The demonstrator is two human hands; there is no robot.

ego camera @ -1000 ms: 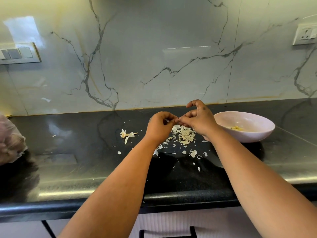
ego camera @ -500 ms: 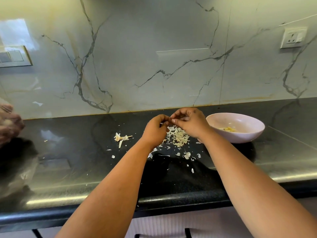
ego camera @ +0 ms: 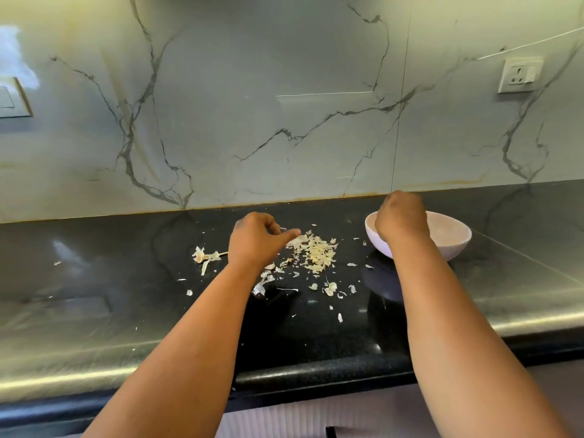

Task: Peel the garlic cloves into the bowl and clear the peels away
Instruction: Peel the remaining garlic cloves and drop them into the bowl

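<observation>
The left hand [ego camera: 257,243] hovers low over a dark, glossy desk [ego camera: 94,311], its fingers [ego camera: 289,234] loosely curled with the forefinger stretched toward a heap of garlic peels [ego camera: 316,252]. The fingertip sits at the heap's near-left edge; whether it pinches a scrap is hard to tell. The right hand [ego camera: 400,218] hangs knuckles-up over the left rim of a white bowl [ego camera: 448,240], its fingers pointing down into the bowl and hidden from view, so their grip cannot be told.

Just right of the left fingers, the pale peels lie in a loose pile between the two hands, with smaller flakes [ego camera: 330,289] scattered on the desk nearer the person. Left of the left hand, close to the wrist, lies a dry garlic stem [ego camera: 205,257] with papery bits clinging to it. The bowl rests on the desk just right of the peel pile; its contents are blocked by the right hand.

Behind the desk rises a pale marble wall [ego camera: 284,121] with dark veins. A white power socket [ego camera: 520,75] is mounted on the wall above and right of the bowl, and a switch plate [ego camera: 12,98] shows at the far left edge.
</observation>
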